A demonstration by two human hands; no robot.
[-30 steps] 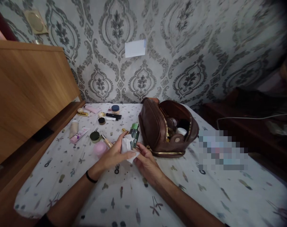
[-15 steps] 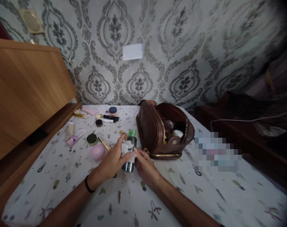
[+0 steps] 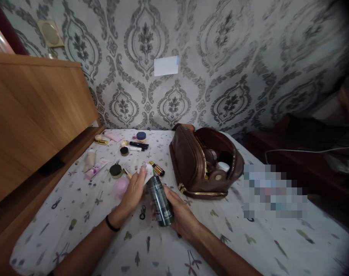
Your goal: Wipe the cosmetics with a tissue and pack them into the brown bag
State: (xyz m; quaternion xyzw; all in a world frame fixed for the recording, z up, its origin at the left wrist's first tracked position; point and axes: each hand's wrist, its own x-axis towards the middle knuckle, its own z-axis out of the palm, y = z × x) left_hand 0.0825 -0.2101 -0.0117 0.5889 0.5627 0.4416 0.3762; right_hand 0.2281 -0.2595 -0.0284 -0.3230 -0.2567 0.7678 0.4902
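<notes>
My right hand is wrapped round a dark green bottle, which tilts with its top toward the left. A white tissue is pinched in my left hand and lies against the bottle's green top, which it partly covers. Just beyond the tissue lies a small gold-and-black bottle. Beside my left hand are a round pink container and a jar with a dark green lid.
A brown leather bag stands unzipped on the right with containers inside. Tubes, a beige bottle and a blue-lidded jar lie toward the back left on the patterned cloth. A wooden cabinet borders the left.
The bottle has tipped and come nearer to me, with my right hand now round its body. My left hand with the tissue has shifted from the bottle's side to its top.
</notes>
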